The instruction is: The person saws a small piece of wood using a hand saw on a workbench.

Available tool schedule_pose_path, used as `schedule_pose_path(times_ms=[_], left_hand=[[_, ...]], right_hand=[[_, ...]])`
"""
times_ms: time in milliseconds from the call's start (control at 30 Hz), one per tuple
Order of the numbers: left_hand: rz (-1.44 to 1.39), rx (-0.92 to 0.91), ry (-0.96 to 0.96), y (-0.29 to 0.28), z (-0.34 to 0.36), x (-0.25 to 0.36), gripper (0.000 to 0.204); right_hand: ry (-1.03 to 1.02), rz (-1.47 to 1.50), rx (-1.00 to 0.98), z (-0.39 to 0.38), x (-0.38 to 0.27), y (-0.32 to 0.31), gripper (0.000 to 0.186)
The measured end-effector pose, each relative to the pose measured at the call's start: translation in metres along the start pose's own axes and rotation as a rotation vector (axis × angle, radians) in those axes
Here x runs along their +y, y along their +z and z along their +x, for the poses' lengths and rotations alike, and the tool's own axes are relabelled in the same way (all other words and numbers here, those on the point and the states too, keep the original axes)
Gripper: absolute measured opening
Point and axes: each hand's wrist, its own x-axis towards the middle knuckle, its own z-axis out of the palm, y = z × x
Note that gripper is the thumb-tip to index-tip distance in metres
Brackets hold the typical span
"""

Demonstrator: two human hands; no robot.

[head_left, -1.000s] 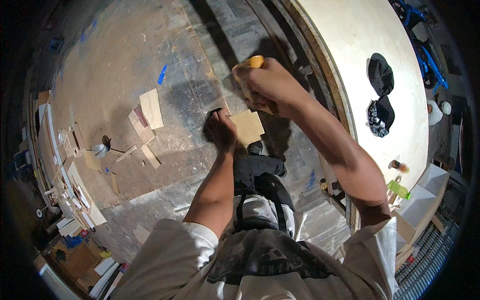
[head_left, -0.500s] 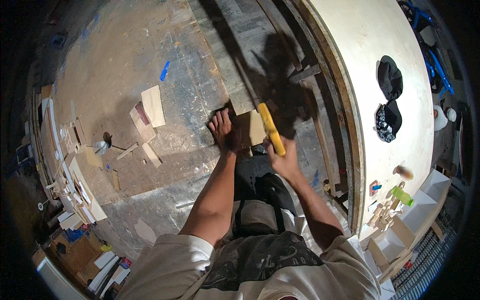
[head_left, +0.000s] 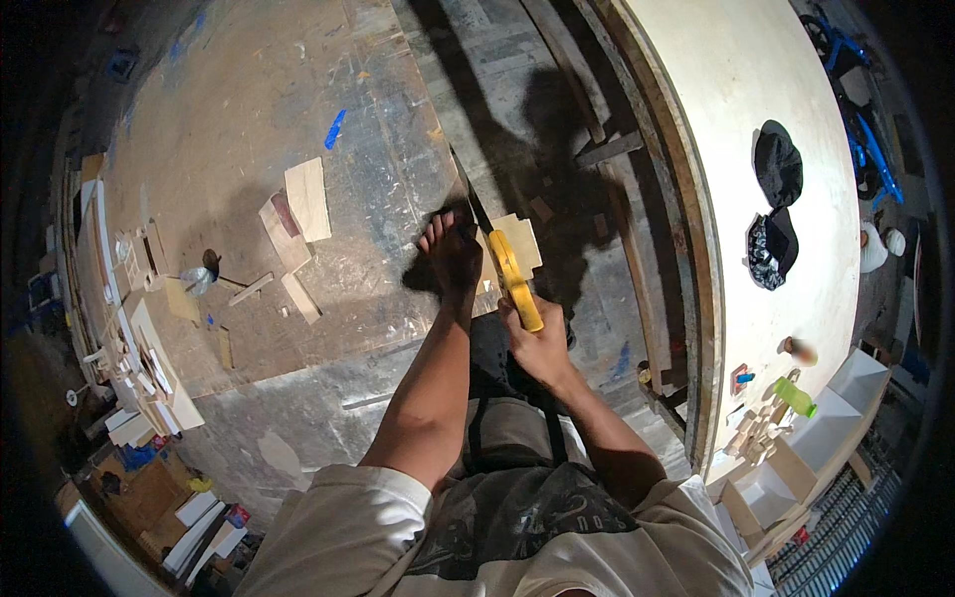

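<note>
My right hand (head_left: 540, 346) is closed around the yellow handle of a handsaw (head_left: 511, 279). The saw's dark blade slants up and left from the handle, at the right edge of the worktable. A flat piece of light wood (head_left: 523, 239) with a stepped outline juts past that edge, partly behind the saw. Beside the blade, my left hand (head_left: 454, 249) presses down in shadow, its fingers stretched out and spread. What lies under its palm is mostly hidden.
On the worktable (head_left: 378, 199) lie thin wood offcuts (head_left: 307, 199), a blue object (head_left: 335, 129) and a clear plastic bag (head_left: 197, 279). Wood strips line its left side. To the right, a pale board (head_left: 716, 119) carries two dark caps (head_left: 777, 164), a green bottle (head_left: 795, 396) and small wood pieces.
The saw and my right hand have moved down and left, and the blade now sits lower, close to my left hand. My left hand stays pressed near the table edge.
</note>
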Motion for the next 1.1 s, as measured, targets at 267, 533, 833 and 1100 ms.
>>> schedule_pose_path(times_ms=[267, 533, 833, 1100], left_hand=[[0.07, 0.156, 0.083, 0.028, -0.012, -0.017, 0.028], [-0.004, 0.211, 0.11, 0.032, -0.01, -0.016, 0.023], [-0.101, 0.102, 0.398, 0.015, -0.008, -0.006, 0.022], [-0.194, 0.016, 0.686, 0.007, -0.008, 0.002, 0.02]], right_hand=[[-0.007, -0.095, -0.002, -0.002, -0.024, 0.008, 0.015], [-0.062, -0.103, -0.035, 0.008, -0.033, 0.007, 0.015], [-0.067, -0.091, -0.03, 0.003, -0.074, 0.008, 0.019], [-0.063, -0.012, -0.055, 0.002, -0.085, 0.002, 0.019]])
